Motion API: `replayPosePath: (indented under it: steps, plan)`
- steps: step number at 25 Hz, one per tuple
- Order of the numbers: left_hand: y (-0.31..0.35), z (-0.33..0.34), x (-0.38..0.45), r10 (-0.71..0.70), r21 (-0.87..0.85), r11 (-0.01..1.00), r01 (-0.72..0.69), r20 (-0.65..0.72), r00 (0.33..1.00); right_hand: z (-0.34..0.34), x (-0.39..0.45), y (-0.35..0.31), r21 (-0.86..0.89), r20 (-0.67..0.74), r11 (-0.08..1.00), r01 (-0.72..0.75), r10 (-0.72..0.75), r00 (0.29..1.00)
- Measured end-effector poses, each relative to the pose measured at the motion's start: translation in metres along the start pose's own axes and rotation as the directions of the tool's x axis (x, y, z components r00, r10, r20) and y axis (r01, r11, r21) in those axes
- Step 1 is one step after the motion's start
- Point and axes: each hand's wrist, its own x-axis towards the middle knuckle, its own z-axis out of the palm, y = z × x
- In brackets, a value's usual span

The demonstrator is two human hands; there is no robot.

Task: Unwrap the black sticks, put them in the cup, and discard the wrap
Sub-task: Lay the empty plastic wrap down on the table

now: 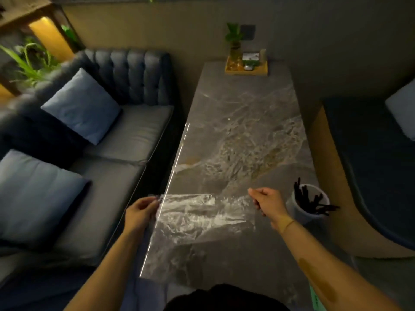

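Observation:
A clear, crinkled sheet of plastic wrap [202,216] is stretched out above the near part of the marble table [235,131]. My left hand [141,213] pinches its left edge, just past the table's left side. My right hand [268,204] pinches its right edge. To the right of my right hand stands a white cup [308,212] near the table's right edge. Several black sticks [311,200] stand and lean inside it, some poking out over the rim to the right.
A blue-grey sofa [125,135] with two light blue cushions [83,104] runs along the table's left. A wooden tray [247,68] with a small plant and bottles sits at the table's far end. Another seat [370,171] curves along the right.

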Motion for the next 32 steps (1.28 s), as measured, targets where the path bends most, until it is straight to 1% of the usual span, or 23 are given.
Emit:
replayPosePath:
  steps: [3, 5, 9, 14, 17, 19, 20, 21, 22, 23, 24, 26, 29, 32]
  plan:
    - [-0.036, -0.002, -0.001, -0.089, 0.075, 0.994, 0.086, 0.041, 0.995, 0.01, 0.003, 0.04, -0.138, -0.054, 0.986, -0.09, 0.083, 0.995]
    - [-0.051, 0.001, -0.003, -0.115, 0.105, 0.989, 0.107, 0.075, 0.99, 0.011, 0.002, 0.065, -0.213, -0.084, 0.966, -0.146, 0.131, 0.988]
    - [-0.066, 0.012, -0.001, -0.144, 0.156, 0.98, 0.124, 0.127, 0.981, 0.009, 0.0, 0.099, -0.272, -0.155, 0.934, -0.232, 0.195, 0.968]
    - [-0.079, 0.017, 0.009, -0.199, 0.264, 0.952, 0.157, 0.139, 0.97, 0.012, 0.004, 0.114, -0.274, -0.2, 0.926, -0.26, 0.21, 0.957]
    - [-0.08, 0.019, 0.009, -0.204, 0.307, 0.939, 0.156, 0.129, 0.971, 0.011, 0.002, 0.117, -0.31, -0.172, 0.925, -0.219, 0.173, 0.97]
    - [-0.078, 0.02, 0.007, -0.175, 0.374, 0.919, 0.121, 0.114, 0.978, 0.004, -0.002, 0.117, -0.369, -0.151, 0.911, -0.184, 0.136, 0.979]
    - [-0.077, 0.021, 0.006, -0.135, 0.445, 0.892, 0.075, 0.106, 0.985, -0.001, -0.005, 0.117, -0.407, -0.13, 0.898, -0.167, 0.124, 0.984]
    - [-0.075, 0.022, 0.004, -0.069, 0.537, 0.844, 0.002, 0.105, 0.992, -0.008, -0.01, 0.117, -0.461, -0.1, 0.876, -0.143, 0.109, 0.989]
    - [-0.072, 0.025, 0.001, 0.024, 0.625, 0.774, -0.1, 0.129, 0.991, -0.016, -0.016, 0.117, -0.537, -0.06, 0.837, -0.103, 0.084, 0.995]
    - [-0.066, 0.03, -0.002, 0.124, 0.679, 0.7, -0.221, 0.189, 0.974, -0.025, -0.022, 0.118, -0.62, -0.015, 0.783, -0.051, 0.053, 0.998]
    - [-0.06, 0.037, -0.006, 0.197, 0.689, 0.643, -0.335, 0.274, 0.941, -0.036, -0.028, 0.12, -0.688, 0.028, 0.726, 0.005, 0.021, 0.999]
    - [-0.045, 0.059, -0.011, 0.26, 0.653, 0.551, -0.52, 0.458, 0.85, -0.061, -0.039, 0.122, -0.785, 0.085, 0.614, 0.079, -0.02, 0.996]
    - [-0.027, 0.1, -0.018, 0.281, 0.568, 0.369, -0.736, 0.686, 0.671, -0.102, -0.047, 0.124, -0.885, 0.092, 0.456, 0.094, -0.026, 0.995]
    - [-0.006, 0.153, -0.024, 0.212, 0.468, 0.227, -0.854, 0.832, 0.512, -0.147, -0.047, 0.123, -0.914, 0.067, 0.396, 0.082, -0.052, 0.996]
